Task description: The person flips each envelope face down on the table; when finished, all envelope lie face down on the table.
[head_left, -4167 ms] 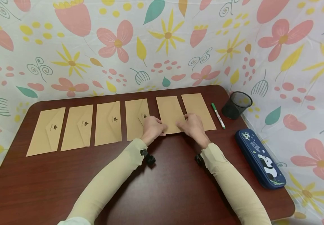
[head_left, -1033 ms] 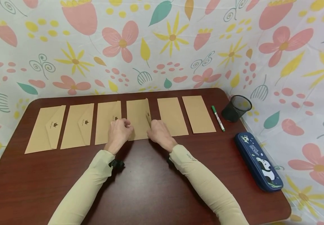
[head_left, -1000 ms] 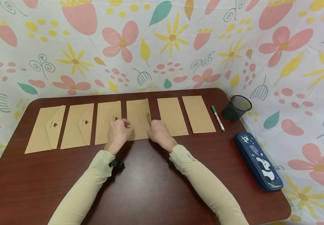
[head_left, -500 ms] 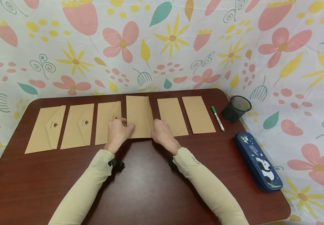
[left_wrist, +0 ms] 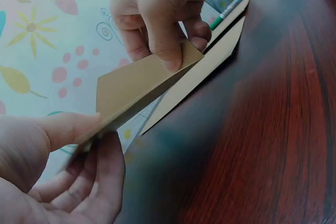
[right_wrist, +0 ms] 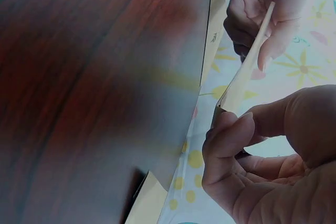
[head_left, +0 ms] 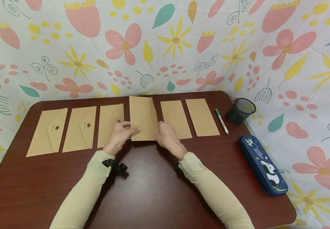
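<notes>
A brown kraft envelope (head_left: 142, 117), fourth from the left in a row, is held up off the table, plain face toward me. At its lower left edge, my left hand (head_left: 120, 135) pinches it, thumb on the front and fingers behind, as the left wrist view shows on the envelope (left_wrist: 134, 90). My right hand (head_left: 168, 135) pinches the lower right side, where a folded panel angles back; the right wrist view shows thumb and forefinger of that hand (right_wrist: 273, 156) on the envelope's edge (right_wrist: 244, 77). The crown print is hidden on this envelope.
Left of it lie three envelopes with crown-printed flaps, such as the leftmost one (head_left: 43, 133). To the right lie two plain-side-up envelopes (head_left: 202, 117), a green-capped marker (head_left: 221, 121), a black mesh pen cup (head_left: 240, 111) and a navy panda pencil case (head_left: 263, 165).
Both hands have moved left from the fifth envelope, which now lies flat. They have raised the fourth envelope from the table, and its crown-printed flap has gone out of sight.
</notes>
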The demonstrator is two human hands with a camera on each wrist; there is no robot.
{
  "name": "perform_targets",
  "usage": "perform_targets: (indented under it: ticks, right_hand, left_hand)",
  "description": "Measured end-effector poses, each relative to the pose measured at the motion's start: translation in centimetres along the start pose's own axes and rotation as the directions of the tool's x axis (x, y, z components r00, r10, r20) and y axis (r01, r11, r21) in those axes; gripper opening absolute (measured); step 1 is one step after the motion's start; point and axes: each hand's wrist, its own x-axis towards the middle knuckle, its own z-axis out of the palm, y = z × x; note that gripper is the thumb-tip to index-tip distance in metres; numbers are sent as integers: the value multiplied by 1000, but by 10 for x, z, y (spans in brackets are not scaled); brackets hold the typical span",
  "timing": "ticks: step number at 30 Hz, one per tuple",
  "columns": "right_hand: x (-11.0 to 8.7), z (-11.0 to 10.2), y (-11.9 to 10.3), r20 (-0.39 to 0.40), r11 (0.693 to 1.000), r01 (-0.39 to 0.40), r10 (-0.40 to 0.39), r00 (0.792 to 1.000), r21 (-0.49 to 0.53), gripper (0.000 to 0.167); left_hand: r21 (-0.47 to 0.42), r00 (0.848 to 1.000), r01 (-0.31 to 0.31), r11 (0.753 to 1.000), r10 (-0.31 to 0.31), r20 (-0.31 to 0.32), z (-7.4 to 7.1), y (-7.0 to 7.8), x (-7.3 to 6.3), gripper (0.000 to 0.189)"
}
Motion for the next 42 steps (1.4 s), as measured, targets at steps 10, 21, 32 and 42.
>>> perform_targets:
  ticks: [10,21,32,42]
  right_hand:
    - [-33,-28,-28,-46,998,26,-24,999,51,42]
    - [-37,-28,-28,-72,987,77,-67,995,143,39]
    - [-28,-26,-20,-72,963,42,-23,997,268,51]
    - [-26,-25,-18,21,864,-67,65,998,499,51]
  left_hand:
    - [-105,999,28,994,-23,47,0,-1,4,78]
    - [-137,1000,18,990,-14,26,1,-1,5,62]
    - [-183,999,6,983,1,40,4,-1,2,58]
    - [-174,1000,-5,985,6,5,7,-1,1,35]
